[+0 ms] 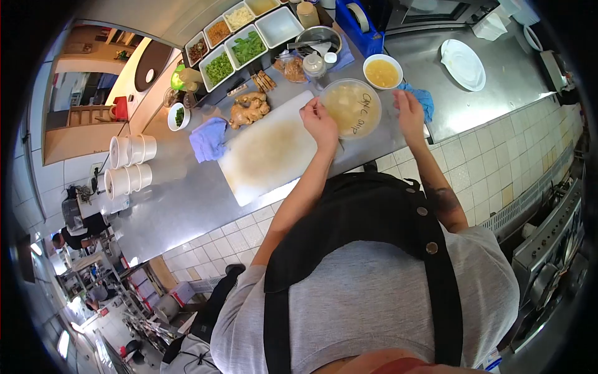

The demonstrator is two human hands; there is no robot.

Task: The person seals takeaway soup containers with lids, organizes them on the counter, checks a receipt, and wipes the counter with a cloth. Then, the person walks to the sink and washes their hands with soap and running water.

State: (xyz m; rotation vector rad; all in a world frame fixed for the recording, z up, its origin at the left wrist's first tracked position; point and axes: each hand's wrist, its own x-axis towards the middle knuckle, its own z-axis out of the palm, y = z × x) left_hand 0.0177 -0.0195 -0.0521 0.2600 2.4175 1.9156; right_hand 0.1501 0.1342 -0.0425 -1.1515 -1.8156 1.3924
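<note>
A round lidded tub point(346, 111) with handwriting on its clear lid stands on the steel counter, right of the white cutting board point(268, 146). My left hand point(319, 121) is at the tub's left edge, its fingers curled together; what they pinch, if anything, is too small to make out. My right hand point(408, 112) is raised a little to the right of the tub, apart from it, fingers partly spread with nothing visible in them. Behind the tub stands a white bowl of yellow soup point(382, 72). A blue cloth point(420, 101) lies behind my right hand.
Cooked chicken point(249, 110) and a purple cloth point(208, 138) lie beyond the board. Trays of chopped greens point(219, 68) line the back. White tubs point(129, 165) are stacked at the left, and a white plate point(463, 65) lies at the right. Other people are at the far left.
</note>
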